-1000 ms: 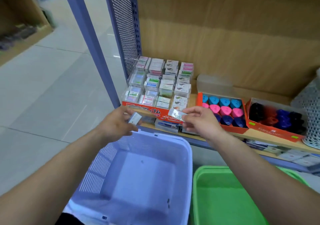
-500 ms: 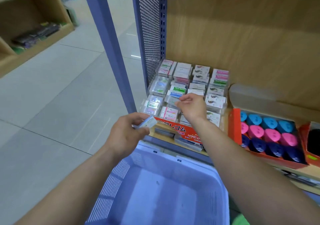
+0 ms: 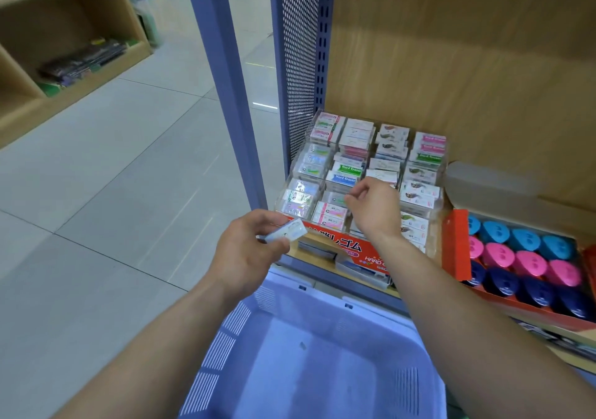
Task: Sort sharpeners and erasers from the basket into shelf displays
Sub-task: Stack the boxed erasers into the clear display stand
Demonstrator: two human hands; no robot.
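— What is gripped by the left hand [image 3: 248,251]?
— A small wrapped eraser [image 3: 287,234] is pinched between thumb and fingers. It is held above the far rim of the lavender basket [image 3: 238,318], just in front of the tiered eraser display [image 3: 422,173].
— And the right hand [image 3: 375,207]?
— It is held over the display's middle compartments with fingers curled. Whether anything is pinched cannot be told.
— What is seen to the right?
— An orange box [image 3: 456,244] is set beside the display, filled with rows of blue, pink and dark blue sharpeners [image 3: 522,254].
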